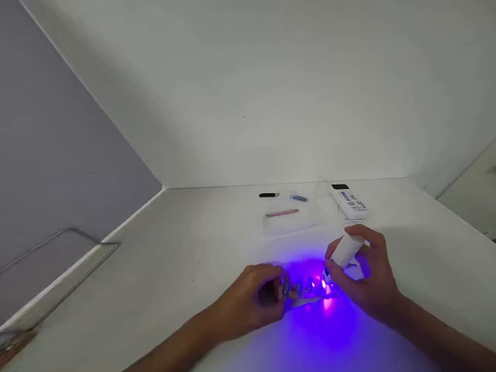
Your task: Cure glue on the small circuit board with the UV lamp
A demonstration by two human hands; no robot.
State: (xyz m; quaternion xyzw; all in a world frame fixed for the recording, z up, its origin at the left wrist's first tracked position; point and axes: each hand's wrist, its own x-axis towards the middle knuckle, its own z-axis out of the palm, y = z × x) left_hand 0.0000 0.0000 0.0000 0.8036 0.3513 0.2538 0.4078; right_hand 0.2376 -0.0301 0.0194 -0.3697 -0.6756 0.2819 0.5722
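My left hand (258, 294) grips the left end of a narrow strip (296, 291) with small shiny pieces along it. Its fingers are curled, and I cannot make out exactly what the pieces are. My right hand (368, 274) is closed around a small white UV lamp (346, 250), tilted with its lower end close over the right part of the strip. Violet-blue light spills from there over the strip and the tabletop, with bright pink spots on the pieces. The glare hides the strip's right end.
Behind my hands on the white table (186, 232) lie a black-handled tool (268, 195), a small blue-grey item (298, 198) and a pink pen-like stick (282, 212) on a clear sheet. A white box-shaped device (349, 202) with printed labels lies at the back right, before the wall.
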